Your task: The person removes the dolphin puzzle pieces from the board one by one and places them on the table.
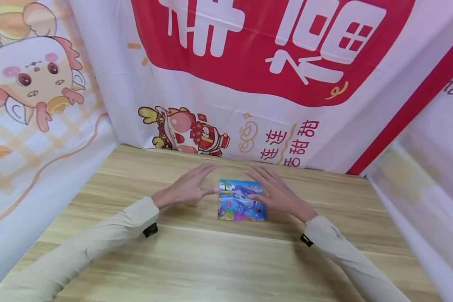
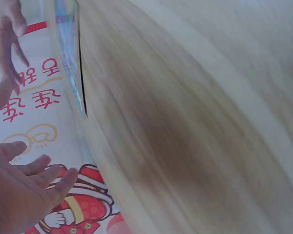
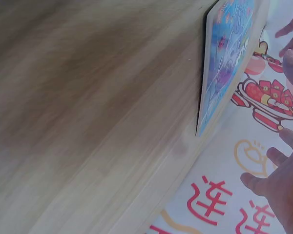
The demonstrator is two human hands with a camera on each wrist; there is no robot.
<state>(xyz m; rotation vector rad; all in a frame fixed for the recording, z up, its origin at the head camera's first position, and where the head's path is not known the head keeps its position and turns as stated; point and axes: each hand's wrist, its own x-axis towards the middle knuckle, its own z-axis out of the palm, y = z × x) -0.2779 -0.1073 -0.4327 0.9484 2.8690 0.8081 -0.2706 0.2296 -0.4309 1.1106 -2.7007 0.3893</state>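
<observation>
A flat square picture puzzle [image 1: 235, 205] with dolphins, a palm tree and coral lies on the wooden table; thin seam lines cross its surface. My left hand [image 1: 186, 187] hovers at its left side, fingers spread and thumb toward its edge. Over its right side is my right hand [image 1: 277, 193], also spread, its thumb in front of the picture. Both hands hold nothing. In the left wrist view the puzzle [image 2: 71, 44] shows edge-on, beyond the left hand [image 2: 27, 187]. The right wrist view shows the puzzle [image 3: 229, 53] flat, with the right hand [image 3: 283, 180] above the table.
The wooden table [image 1: 211, 264] runs up to a printed cloth backdrop [image 1: 249, 121] with red lettering and a cartoon figure. Cloth side walls [image 1: 30, 167] stand at left and right. Dark straps [image 1: 150, 230] show under the sleeves.
</observation>
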